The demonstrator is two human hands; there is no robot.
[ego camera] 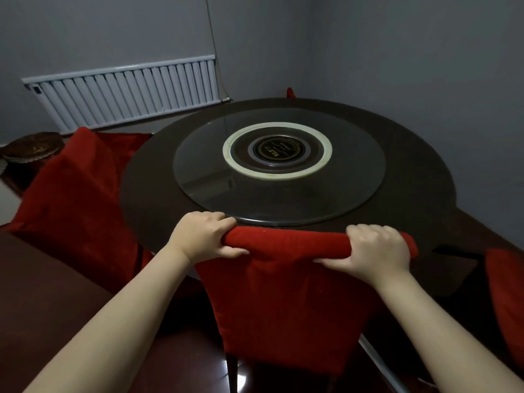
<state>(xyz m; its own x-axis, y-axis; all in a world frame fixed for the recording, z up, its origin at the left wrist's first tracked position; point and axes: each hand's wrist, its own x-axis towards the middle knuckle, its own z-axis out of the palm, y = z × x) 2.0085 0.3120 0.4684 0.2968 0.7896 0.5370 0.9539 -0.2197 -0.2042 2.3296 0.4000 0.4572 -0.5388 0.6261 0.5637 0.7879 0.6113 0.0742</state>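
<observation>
Your left hand (202, 236) and right hand (374, 251) each hold a firm grip on the red chair back (286, 242), at the round table (419, 199) with its glass turntable (279, 171).

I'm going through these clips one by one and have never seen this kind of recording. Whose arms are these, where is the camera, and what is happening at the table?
There is no machine here. A person wears one wide-angle camera on the head, looking forward and down, so the two bare arms are the wearer's own. The left hand and the right hand each grip the top edge of a chair with a red cover, fingers curled over it. The chair stands at a round dark table. On the table lies a glass turntable with a white ring around its middle. A second chair, also red, stands to the left, and a white radiator hangs on the wall behind.
</observation>
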